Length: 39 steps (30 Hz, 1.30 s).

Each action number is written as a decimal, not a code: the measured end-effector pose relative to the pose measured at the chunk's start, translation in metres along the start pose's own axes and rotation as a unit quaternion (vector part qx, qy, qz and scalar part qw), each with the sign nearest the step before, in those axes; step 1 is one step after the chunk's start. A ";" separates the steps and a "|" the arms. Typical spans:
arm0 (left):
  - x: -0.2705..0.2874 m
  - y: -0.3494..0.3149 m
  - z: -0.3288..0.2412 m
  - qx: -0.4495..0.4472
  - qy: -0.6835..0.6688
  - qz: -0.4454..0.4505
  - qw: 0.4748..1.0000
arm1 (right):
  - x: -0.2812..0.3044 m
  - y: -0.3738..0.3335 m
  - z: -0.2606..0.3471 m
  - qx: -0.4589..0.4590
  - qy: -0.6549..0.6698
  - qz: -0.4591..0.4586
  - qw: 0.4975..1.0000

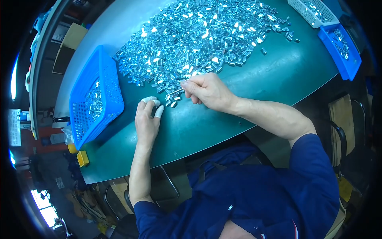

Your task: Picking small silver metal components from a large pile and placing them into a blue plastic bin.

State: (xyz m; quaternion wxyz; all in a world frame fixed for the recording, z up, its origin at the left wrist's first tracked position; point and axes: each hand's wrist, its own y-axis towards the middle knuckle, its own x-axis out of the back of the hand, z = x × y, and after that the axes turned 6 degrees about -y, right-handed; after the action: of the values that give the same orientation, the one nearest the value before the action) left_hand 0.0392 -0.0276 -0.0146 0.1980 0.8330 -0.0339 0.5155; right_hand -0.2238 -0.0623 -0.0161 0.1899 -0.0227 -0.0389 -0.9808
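Presently, the right hand (211, 92) grips a slim metal rod (174, 92) between thumb and fingertips, its free end angled toward the left hand. The left hand (147, 122) is half-curled, with white finger covers (160, 111); whether it pinches anything cannot be told. Small shiny metal pieces (199, 44) lie heaped on the green worktop (207, 131), a few loose ones (173, 104) between the hands. Judged advisable: keep the rod low and lightly held, steady the left fingertips clear of its end, and work at the heap's near edge.
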 end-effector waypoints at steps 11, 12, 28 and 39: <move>0.004 -0.015 -0.006 0.043 -0.070 -0.054 0.995 | -0.009 -0.004 -0.005 0.077 -0.125 0.026 0.989; 0.004 -0.015 -0.013 0.042 -0.100 -0.063 0.992 | -0.009 -0.004 -0.004 0.074 -0.125 0.024 0.989; -0.007 -0.006 -0.053 -0.017 -0.195 -0.059 0.979 | -0.005 -0.005 -0.007 0.076 -0.144 0.044 0.986; -0.006 -0.003 -0.062 -0.050 -0.165 -0.067 0.983 | -0.014 -0.009 -0.003 0.052 -0.103 0.065 0.991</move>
State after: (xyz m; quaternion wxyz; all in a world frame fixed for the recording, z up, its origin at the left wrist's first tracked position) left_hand -0.0155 -0.0030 0.0031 0.2647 0.8962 -0.0361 0.3542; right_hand -0.2139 -0.0494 -0.0206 0.2495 -0.1163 -0.1077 -0.9553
